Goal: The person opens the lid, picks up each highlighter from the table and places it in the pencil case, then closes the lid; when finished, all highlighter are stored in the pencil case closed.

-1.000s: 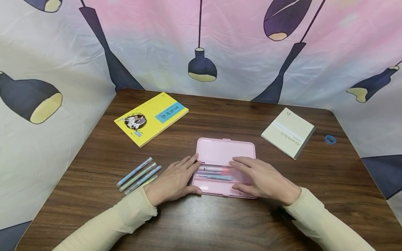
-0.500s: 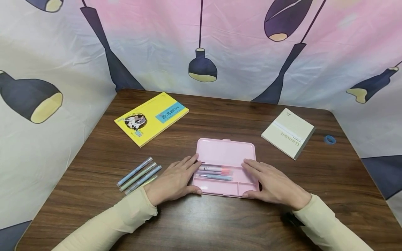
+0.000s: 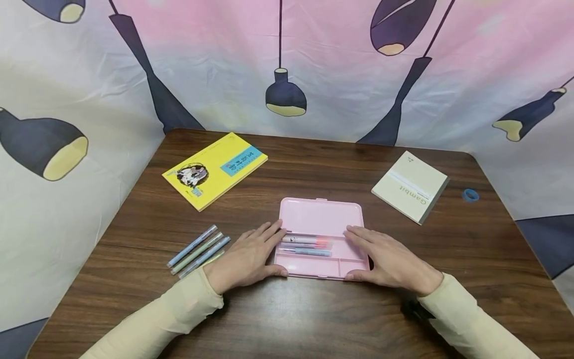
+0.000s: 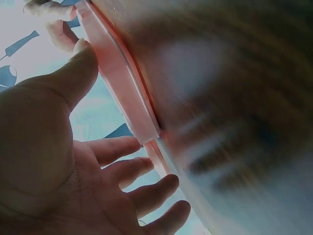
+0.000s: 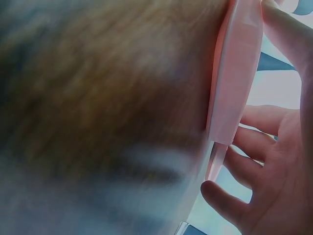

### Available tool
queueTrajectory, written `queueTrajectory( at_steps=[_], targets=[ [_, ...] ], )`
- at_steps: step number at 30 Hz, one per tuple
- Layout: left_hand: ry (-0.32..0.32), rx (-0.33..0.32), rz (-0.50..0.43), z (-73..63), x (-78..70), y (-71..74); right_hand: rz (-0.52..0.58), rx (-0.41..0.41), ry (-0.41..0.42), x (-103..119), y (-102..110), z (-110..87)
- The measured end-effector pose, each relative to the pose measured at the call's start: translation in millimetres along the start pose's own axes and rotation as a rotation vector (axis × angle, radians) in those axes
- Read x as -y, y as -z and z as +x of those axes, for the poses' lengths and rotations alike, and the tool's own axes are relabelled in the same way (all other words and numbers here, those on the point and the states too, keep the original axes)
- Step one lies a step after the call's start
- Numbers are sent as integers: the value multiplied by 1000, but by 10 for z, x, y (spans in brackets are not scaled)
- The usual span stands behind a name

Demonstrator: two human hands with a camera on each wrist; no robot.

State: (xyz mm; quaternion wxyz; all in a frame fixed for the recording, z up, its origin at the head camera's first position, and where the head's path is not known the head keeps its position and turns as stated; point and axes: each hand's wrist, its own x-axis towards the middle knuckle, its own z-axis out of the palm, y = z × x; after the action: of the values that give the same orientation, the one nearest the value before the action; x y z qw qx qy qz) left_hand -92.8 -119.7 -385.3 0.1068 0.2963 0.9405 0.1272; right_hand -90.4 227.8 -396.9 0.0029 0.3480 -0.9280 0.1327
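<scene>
A pink pencil case point(image 3: 321, 216) lies opened flat in front of me, its lid folded away toward the back. Inside its long compartment are 3 pens: two with pinkish-red ends point(image 3: 309, 242) and a blue one point(image 3: 309, 252). My left hand point(image 3: 245, 257) rests along the case's left side, thumb by the near corner, fingers extended against the edge. On the opposite side, my right hand point(image 3: 389, 259) touches the case with its thumb on the near right corner and its fingers spread along the edge. Both wrist views show the fingers against the pink side walls.
Several pens point(image 3: 197, 251) lie side by side on the wooden table point(image 3: 287, 319), left of my left hand. Farther back sit a yellow book point(image 3: 215, 170) on the left and a cream notebook point(image 3: 410, 187) on the right. Beside the notebook is a blue ring-shaped roll point(image 3: 470, 195).
My right hand has moved right, from over the case's inside to its right edge, uncovering the small front compartment. My left hand has stayed at the left side.
</scene>
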Motion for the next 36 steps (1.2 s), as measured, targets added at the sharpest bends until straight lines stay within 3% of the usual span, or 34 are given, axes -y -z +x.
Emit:
queueTrajectory(
  at_steps=[6,11,17,24,36],
  targets=[
    [-30,-39,6,-103,13,-20,6,5,0,1,-31,0],
    [0,-88,-8,-273,8,22,11,12,6,3,-24,10],
    [25,-250,38,-533,44,72,24,8,14,0,-6,39],
    [52,-436,75,-848,107,35,28,22,12,-2,0,53],
    [190,-506,59,-1141,142,-21,28,5,-9,-54,15,5]
  ],
)
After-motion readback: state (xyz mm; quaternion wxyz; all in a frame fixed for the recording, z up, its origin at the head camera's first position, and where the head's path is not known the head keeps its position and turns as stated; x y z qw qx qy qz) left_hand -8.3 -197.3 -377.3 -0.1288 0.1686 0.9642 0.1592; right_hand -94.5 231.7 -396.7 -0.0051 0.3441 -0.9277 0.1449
